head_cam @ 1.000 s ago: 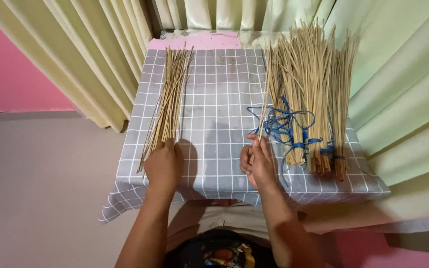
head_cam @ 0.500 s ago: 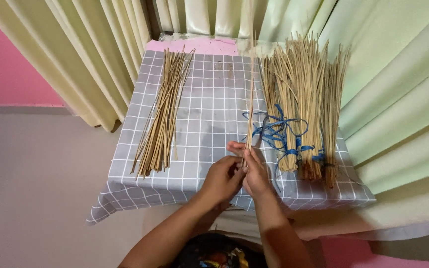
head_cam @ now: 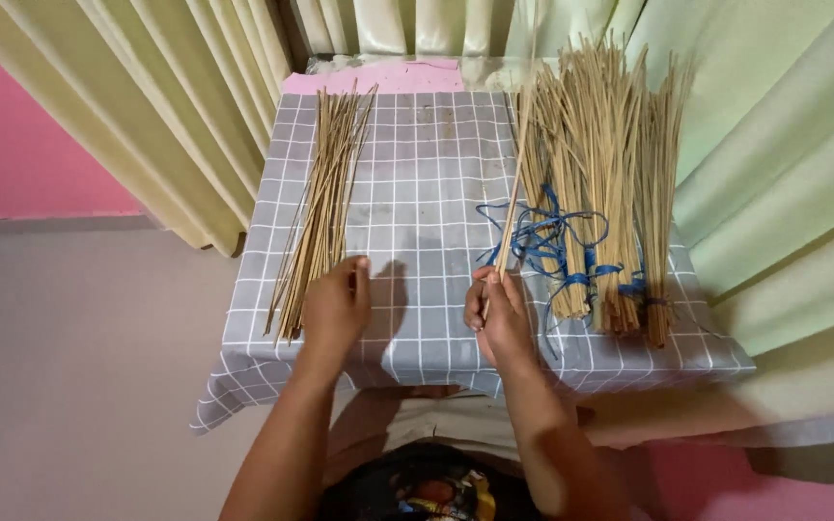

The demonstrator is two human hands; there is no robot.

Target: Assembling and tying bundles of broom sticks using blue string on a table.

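Both forearms stretched forward; left hand (head_cam: 335, 307) loosely curled, index finger extended, palm down; right hand (head_cam: 499, 314) closed in a pinch, fingers bunched.

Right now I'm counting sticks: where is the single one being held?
In the head view, the single stick rises from the right hand, right of centre on the checked tablecloth, beside the blue-tied bundles.
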